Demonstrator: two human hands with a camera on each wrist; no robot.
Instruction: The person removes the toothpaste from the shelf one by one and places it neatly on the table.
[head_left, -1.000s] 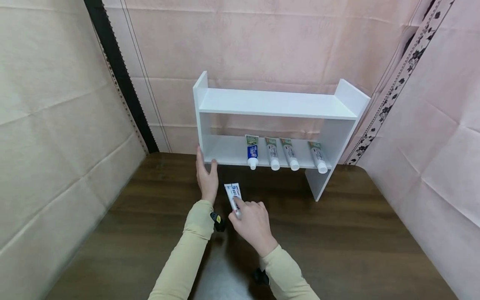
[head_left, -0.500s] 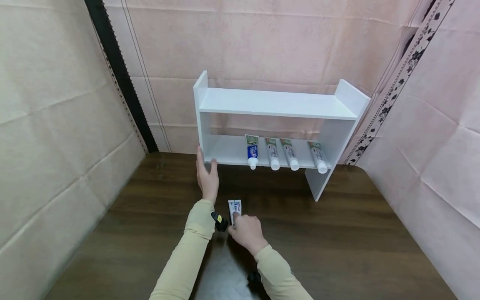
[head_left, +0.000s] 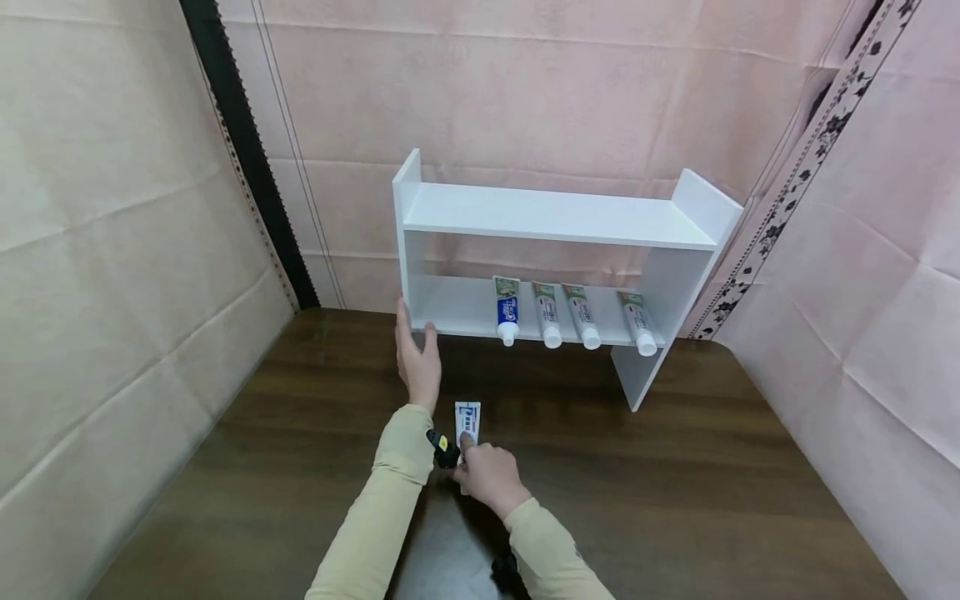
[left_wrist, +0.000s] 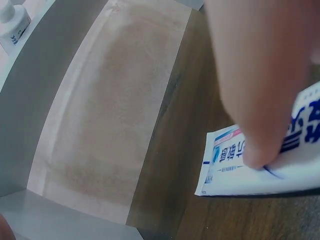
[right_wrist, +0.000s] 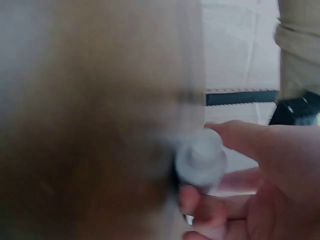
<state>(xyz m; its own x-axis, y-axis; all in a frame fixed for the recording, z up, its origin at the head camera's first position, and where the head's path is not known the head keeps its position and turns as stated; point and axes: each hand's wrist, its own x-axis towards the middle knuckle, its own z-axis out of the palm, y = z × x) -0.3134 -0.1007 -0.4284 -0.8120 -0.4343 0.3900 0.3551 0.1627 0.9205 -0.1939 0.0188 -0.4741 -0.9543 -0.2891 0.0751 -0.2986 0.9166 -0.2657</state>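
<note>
A white toothpaste tube (head_left: 468, 417) with blue print is gripped by my right hand (head_left: 491, 477), low over the wooden table. In the left wrist view one finger of that hand lies across the printed face of the tube (left_wrist: 225, 170). The right wrist view, partly blurred, shows the tube's white cap (right_wrist: 202, 157) beside curled fingers (right_wrist: 210, 215). My left hand (head_left: 418, 367) touches the lower left corner of the white shelf (head_left: 555, 212), fingers straight along its side and thumb apart. What its hidden fingers do cannot be seen.
On the lower board lie a blue-and-green toothpaste tube (head_left: 507, 310) and several paler tubes, such as the rightmost tube (head_left: 637, 323), caps over the front edge. Pale cloth walls (head_left: 525, 100) enclose the wooden table (head_left: 300, 467) at the back and sides.
My right hand has drawn the tube back toward me, and the tube has turned from slanted to nearly straight. The left hand stays at the shelf. The head view has shifted slightly.
</note>
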